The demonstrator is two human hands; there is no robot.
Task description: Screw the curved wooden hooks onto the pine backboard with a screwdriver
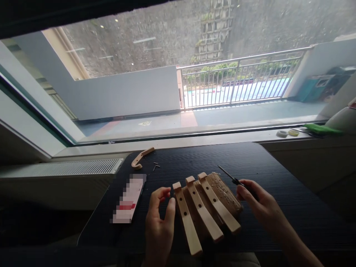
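Observation:
My right hand (257,198) is wrapped round the dark handle of a screwdriver (226,173), its thin shaft slanting up and left over the table. My left hand (161,218) is curved with thumb and fingers apart, beside the leftmost wooden hook (189,226); I see nothing held in it. That hook, a middle wooden hook (204,215) and a right wooden hook (221,209) lie side by side across a brown wooden block (224,191). Each hook shows two dark holes. Many small marks or holes dot the block's right part.
Another wooden hook (136,161) lies at the table's back left, near a few screws (156,165). A phone-like slab with a blurred-out face (128,204) lies left of my left hand. Behind the dark table (230,154), the windowsill (194,140) holds tape rolls (282,133) and a green item (319,129).

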